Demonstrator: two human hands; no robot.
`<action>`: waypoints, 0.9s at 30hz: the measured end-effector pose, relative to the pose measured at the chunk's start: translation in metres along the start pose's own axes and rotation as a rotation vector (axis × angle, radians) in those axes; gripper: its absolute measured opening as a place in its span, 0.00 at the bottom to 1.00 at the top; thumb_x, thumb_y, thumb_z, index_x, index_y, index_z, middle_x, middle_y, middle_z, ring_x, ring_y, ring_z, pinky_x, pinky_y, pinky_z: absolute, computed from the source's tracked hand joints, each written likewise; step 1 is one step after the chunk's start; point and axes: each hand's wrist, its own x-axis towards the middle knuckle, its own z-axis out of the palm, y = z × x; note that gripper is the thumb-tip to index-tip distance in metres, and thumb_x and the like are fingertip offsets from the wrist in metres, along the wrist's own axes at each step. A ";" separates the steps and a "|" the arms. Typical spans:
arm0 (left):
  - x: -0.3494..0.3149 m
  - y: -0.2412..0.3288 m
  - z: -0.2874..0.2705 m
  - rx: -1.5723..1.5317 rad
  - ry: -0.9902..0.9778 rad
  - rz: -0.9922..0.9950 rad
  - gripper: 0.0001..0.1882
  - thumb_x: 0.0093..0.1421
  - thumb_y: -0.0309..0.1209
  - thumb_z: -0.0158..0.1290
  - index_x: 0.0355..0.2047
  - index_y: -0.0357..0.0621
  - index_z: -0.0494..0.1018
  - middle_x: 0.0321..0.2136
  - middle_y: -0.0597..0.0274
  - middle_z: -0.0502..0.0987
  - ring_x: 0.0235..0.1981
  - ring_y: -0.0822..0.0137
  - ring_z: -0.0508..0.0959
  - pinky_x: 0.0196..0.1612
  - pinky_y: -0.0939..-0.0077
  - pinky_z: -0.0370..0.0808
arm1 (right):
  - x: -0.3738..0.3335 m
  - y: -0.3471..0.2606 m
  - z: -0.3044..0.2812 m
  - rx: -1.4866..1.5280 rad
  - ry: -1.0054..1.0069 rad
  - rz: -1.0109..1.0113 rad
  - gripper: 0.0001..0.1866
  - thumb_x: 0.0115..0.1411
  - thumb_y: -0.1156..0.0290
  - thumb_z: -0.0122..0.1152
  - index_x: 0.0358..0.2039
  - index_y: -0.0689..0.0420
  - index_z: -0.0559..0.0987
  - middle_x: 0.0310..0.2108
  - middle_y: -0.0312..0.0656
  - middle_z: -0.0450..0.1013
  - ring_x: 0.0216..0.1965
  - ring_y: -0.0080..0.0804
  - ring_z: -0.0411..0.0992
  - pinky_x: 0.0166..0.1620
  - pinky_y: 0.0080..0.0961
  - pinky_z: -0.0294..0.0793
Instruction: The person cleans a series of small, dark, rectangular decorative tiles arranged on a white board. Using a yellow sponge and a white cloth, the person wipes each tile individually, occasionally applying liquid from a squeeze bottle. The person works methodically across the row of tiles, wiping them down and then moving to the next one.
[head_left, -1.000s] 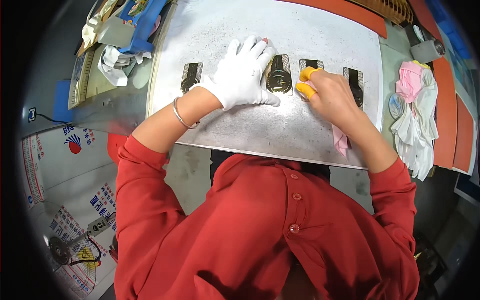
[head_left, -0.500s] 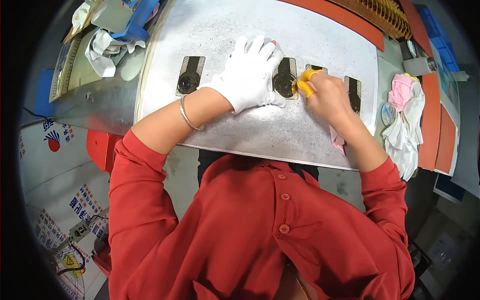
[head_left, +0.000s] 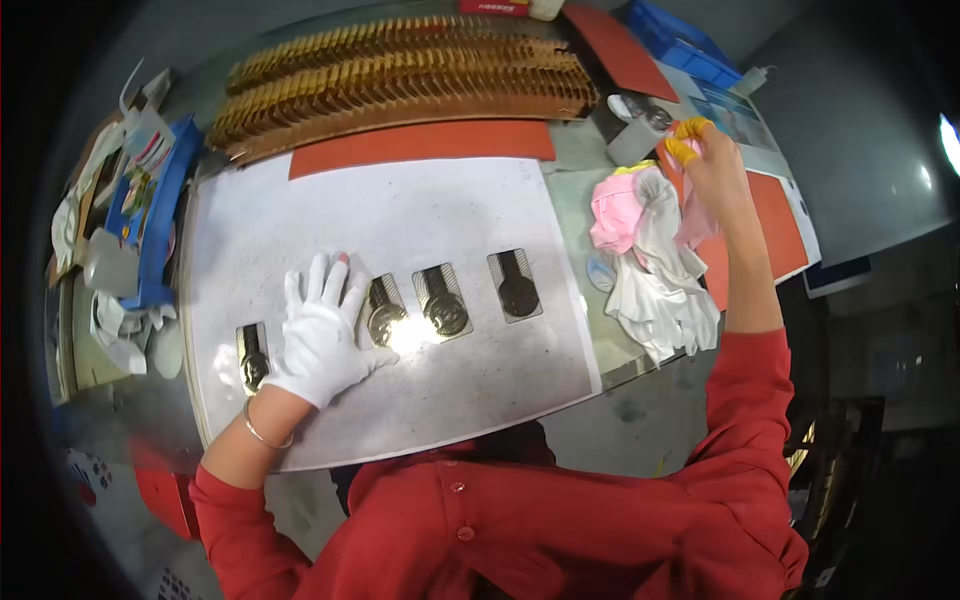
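Note:
My left hand [head_left: 322, 340], in a white glove, lies flat with spread fingers on the white sheet [head_left: 450, 210]. Its thumb side is beside a thin dark plate [head_left: 385, 308], a mesh rectangle bearing a round disc with a strap-like band. Similar plates are a second one [head_left: 441, 300], a third one [head_left: 514, 285] and one left of the glove [head_left: 252, 357]. My right hand [head_left: 715, 170], with yellow finger covers, is raised at the far right by a grey container [head_left: 638, 138]. Its fingers are closed on a pink cloth [head_left: 697, 215] that hangs below them.
Brown racks [head_left: 400, 85] with rows of slots stand along the back, behind an orange strip [head_left: 420, 148]. White and pink cloths [head_left: 650, 270] are heaped to the right. A blue tray [head_left: 160, 215] with bottles stands at the left. Behind, right, is a blue crate [head_left: 680, 40].
My right hand has left the plates and moved up and right to the grey container, carrying the pink cloth. The view has turned rightward. My left hand stays flat on the sheet.

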 end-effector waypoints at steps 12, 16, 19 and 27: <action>0.005 0.005 0.000 0.036 0.013 0.013 0.53 0.34 0.53 0.62 0.57 0.37 0.57 0.58 0.44 0.56 0.60 0.45 0.52 0.59 0.43 0.45 | 0.097 0.098 0.036 -0.530 -0.105 -0.132 0.07 0.49 0.70 0.56 0.29 0.55 0.77 0.27 0.50 0.74 0.33 0.50 0.73 0.36 0.40 0.71; 0.002 0.004 -0.003 0.024 0.016 0.005 0.49 0.36 0.51 0.62 0.55 0.38 0.59 0.57 0.45 0.57 0.60 0.46 0.53 0.59 0.45 0.48 | 0.094 0.085 0.045 -0.419 -0.165 -0.161 0.08 0.48 0.71 0.57 0.31 0.54 0.78 0.29 0.49 0.75 0.34 0.47 0.73 0.36 0.38 0.71; 0.006 0.001 -0.001 0.068 0.042 0.076 0.46 0.39 0.51 0.60 0.55 0.41 0.58 0.56 0.47 0.59 0.60 0.49 0.54 0.59 0.47 0.49 | 0.103 0.137 0.040 -0.494 -0.185 -0.150 0.09 0.54 0.67 0.53 0.34 0.56 0.76 0.32 0.50 0.75 0.36 0.48 0.73 0.37 0.40 0.70; -0.005 -0.009 0.027 0.053 0.110 0.015 0.45 0.41 0.51 0.59 0.55 0.39 0.60 0.56 0.49 0.58 0.60 0.51 0.53 0.60 0.46 0.48 | -0.009 -0.009 0.060 0.132 -0.256 -0.224 0.11 0.54 0.69 0.58 0.37 0.58 0.76 0.31 0.44 0.75 0.32 0.36 0.74 0.37 0.28 0.70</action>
